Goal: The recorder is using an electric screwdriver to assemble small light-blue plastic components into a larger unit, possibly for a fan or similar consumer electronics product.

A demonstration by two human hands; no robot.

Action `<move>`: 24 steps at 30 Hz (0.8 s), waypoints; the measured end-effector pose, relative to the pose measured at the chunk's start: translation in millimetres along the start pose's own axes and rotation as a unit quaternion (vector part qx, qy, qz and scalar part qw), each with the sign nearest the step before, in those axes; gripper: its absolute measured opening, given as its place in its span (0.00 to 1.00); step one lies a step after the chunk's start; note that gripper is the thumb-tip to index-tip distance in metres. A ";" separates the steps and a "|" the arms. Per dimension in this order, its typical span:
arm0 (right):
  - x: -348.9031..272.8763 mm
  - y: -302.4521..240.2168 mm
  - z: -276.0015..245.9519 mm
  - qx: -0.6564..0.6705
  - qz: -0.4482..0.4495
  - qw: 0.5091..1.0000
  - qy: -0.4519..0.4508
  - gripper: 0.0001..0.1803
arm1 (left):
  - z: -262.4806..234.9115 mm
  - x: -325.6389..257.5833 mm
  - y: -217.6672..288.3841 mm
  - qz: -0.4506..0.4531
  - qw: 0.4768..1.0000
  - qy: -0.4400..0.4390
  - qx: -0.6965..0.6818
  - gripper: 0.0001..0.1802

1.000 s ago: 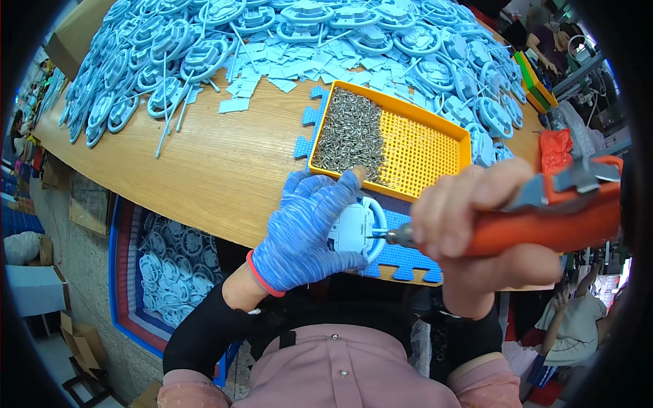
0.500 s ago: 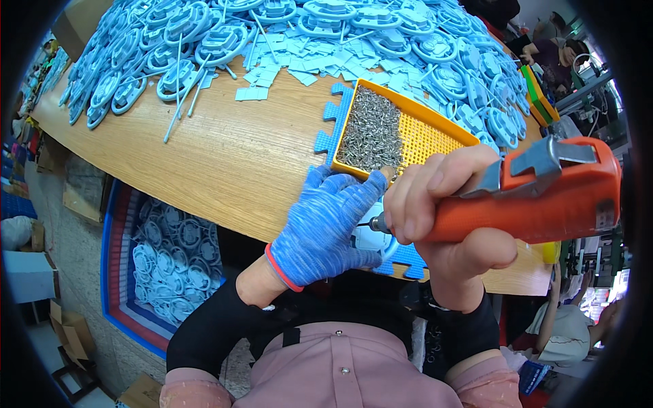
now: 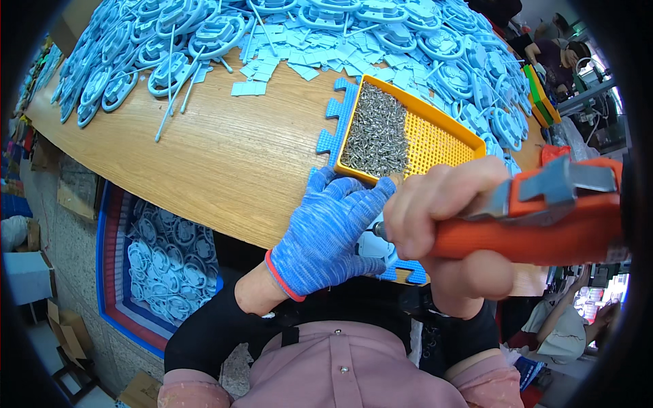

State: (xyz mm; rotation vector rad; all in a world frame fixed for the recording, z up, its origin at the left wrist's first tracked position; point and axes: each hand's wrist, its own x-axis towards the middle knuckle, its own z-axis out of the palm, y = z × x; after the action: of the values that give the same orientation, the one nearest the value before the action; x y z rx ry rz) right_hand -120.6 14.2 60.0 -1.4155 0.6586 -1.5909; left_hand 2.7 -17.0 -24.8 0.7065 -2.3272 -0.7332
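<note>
My left hand (image 3: 323,234), in a blue knitted glove with a red cuff, is curled around a light-blue plastic part (image 3: 378,246) at the table's near edge. Only a portion of that part shows; glove and right hand cover the remainder. My bare right hand (image 3: 445,221) grips an orange-red power screwdriver (image 3: 530,238) with a metal clip on its body. The driver lies roughly level, its nose pointing left at the plastic part. Whether the bit touches a screw is hidden. Just beyond both hands stands a yellow tray (image 3: 445,138) with many small silver screws (image 3: 375,132) in its left half.
A blue interlocking foam mat (image 3: 329,141) lies under the tray. Heaped light-blue plastic parts (image 3: 218,34) and small flat plates (image 3: 249,88) cover the table's far side. At lower left, a lined bin (image 3: 112,272) holds more parts. Other people work at the right.
The screwdriver and my right hand have shifted slightly right and down, with motion blur. My left hand stays around the plastic part. The whole view has shifted a little.
</note>
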 end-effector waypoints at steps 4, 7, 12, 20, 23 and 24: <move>1.7 -4.0 1.6 -0.030 0.052 0.998 0.002 0.37 | 5.2 -5.0 -2.8 0.000 1.000 0.015 0.001 0.45; 2.8 -7.2 3.1 -0.060 0.102 0.993 0.003 0.37 | 1.8 -7.1 -0.9 -0.004 1.000 0.029 -0.007 0.45; -6.9 8.5 2.5 0.062 0.088 0.994 0.033 0.30 | -12.0 -7.0 3.6 -0.029 0.999 0.010 -0.030 0.44; -11.0 -64.7 -63.8 0.020 -0.015 0.997 0.077 0.35 | -95.7 -102.5 32.6 -0.194 0.981 0.008 -0.028 0.48; -18.2 -103.0 -123.3 -0.161 -0.078 0.974 0.136 0.32 | -167.2 -159.7 46.9 -0.250 0.959 -0.008 0.133 0.54; -25.3 -111.3 -143.4 -0.177 -0.078 0.967 0.164 0.30 | -169.3 -148.4 44.8 -0.203 0.964 0.005 0.173 0.52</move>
State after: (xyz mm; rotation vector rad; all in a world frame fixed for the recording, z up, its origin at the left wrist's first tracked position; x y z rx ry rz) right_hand -289.0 65.3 111.2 -1.4979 1.0934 -1.9266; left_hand 203.2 52.9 62.5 1.3678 -2.3507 -0.4861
